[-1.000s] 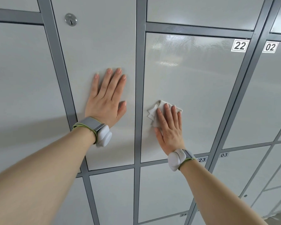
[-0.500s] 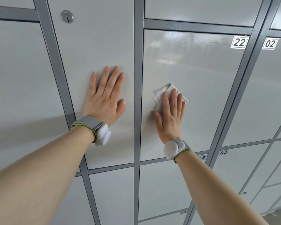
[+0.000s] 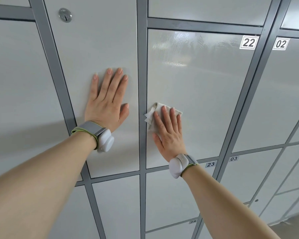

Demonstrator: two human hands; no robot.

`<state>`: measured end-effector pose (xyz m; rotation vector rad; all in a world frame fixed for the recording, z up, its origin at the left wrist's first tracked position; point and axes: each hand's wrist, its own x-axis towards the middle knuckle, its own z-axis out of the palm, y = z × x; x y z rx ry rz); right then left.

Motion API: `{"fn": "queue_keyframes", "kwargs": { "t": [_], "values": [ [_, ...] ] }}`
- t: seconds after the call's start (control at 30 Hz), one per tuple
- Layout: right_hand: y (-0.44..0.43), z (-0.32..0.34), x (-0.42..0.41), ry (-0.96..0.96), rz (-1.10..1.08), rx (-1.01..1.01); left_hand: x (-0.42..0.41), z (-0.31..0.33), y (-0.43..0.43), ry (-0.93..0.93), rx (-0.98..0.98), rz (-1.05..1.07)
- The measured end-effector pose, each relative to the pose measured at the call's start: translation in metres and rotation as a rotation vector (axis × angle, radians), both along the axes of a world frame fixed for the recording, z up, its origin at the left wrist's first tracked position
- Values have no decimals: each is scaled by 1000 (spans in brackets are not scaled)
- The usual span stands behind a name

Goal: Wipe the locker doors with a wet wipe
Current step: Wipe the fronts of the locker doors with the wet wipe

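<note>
On door 22 (image 3: 205, 94), straight upward-pointing fingers (image 3: 173, 119) of the right hand (image 3: 169, 138) press the wipe (image 3: 153, 115).

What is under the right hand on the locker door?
A white wet wipe pressed against locker door 22 by the right hand. Its crumpled edges poke out past the fingers. The wipe's middle and the door beneath are covered.

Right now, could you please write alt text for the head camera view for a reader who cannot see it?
Seen from the wearer's head, a right hand presses a crumpled white wet wipe flat against the locker door numbered 22, near its left edge, with wet streaks shining higher up the door. The left hand rests flat on the neighbouring door.
</note>
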<state>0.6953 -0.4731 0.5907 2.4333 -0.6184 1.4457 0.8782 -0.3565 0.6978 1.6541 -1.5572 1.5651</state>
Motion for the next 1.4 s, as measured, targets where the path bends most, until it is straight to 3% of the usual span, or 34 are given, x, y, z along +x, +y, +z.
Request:
{"fn": "queue_keyframes", "kwargs": {
  "t": [0.3, 0.77, 1.07, 1.4],
  "values": [
    [-5, -23, -26, 71, -39, 36, 0, 1, 2, 11, 8, 1],
    [5, 23, -6, -147, -41, 223, -3, 3, 6, 35, 54, -48],
    [10, -4, -2, 2, -17, 82, -14, -10, 7, 33, 111, -107],
    [2, -37, -32, 84, -38, 82, -16, -47, 1, 70, 135, -82]
  ]
}}
